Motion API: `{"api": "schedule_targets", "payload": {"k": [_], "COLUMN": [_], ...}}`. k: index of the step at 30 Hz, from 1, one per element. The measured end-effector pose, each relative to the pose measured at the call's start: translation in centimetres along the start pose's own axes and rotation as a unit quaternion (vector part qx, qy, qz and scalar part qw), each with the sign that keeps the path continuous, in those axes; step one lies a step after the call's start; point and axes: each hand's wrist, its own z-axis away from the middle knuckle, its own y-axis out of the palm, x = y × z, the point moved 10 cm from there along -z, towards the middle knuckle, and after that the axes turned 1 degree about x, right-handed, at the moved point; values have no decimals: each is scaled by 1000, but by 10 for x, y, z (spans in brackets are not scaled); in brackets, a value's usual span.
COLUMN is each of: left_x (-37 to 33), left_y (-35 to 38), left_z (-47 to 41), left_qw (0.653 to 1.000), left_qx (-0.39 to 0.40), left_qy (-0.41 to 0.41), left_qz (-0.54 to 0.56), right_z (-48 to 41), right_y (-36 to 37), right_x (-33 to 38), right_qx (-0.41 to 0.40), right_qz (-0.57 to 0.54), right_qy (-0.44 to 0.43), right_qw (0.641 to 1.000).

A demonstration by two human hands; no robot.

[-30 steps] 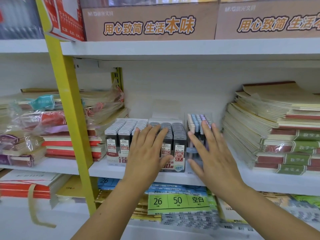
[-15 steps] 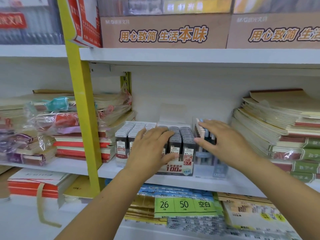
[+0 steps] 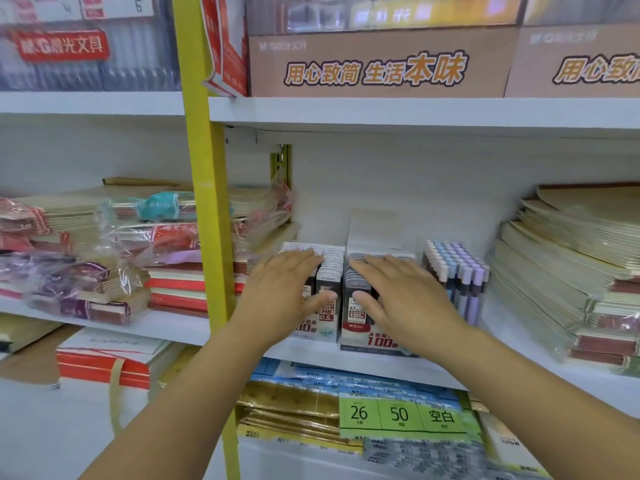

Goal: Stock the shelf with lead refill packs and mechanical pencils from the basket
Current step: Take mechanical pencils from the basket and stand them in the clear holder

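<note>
**Left hand (image 3: 284,292) and right hand (image 3: 405,299) squaring the stock**

Both hands lie flat with fingers straight, gripping nothing, atop the lead refill packs (image 3: 330,275) on the shelf (image 3: 166,327), probably nudging them into line. Pencils (image 3: 457,271) stand just beside the right hand.

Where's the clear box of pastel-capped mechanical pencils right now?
Head view: it stands on the white middle shelf, right of centre, between the dark lead refill packs under the right hand and the tan notebook stack.

The white shelf (image 3: 180,327) bears lead refill boxes (image 3: 360,329), mechanical pencils (image 3: 457,271) and notebook stacks (image 3: 571,271).
</note>
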Motion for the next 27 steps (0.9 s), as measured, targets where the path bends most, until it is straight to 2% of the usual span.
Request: {"api": "schedule_targets", "payload": {"k": [6,10,12,18,22,24,27], "left_x": [5,7,7,6,5,2,-5], "left_y": [-3,1,5,4,-16,-20,-14], "left_z": [-6,-17,-18,-18,-3,4,9], "left_qw": [1000,1000,1000,1000,998,997,998], "left_qx": [-16,8,10,14,-54,-67,-43], "left_qy": [-3,8,13,13,14,24,33], "left_qz": [22,21,24,22,21,26,16], "right_z": [-10,-20,-19,-14,12,23,27], "right_y": [-9,2,7,-3,-24,-18,-9], "right_x": [-7,-19,-18,-12,-7,-4,-4], "right_qx": [11,92,102,75,-41,-51,-50], "right_qz": [-28,-40,-44,-37,-14,-12,-5], "right_qy": [11,41,38,42,44,32,26], "right_qw": [999,994,993,996,998,998,998]}}
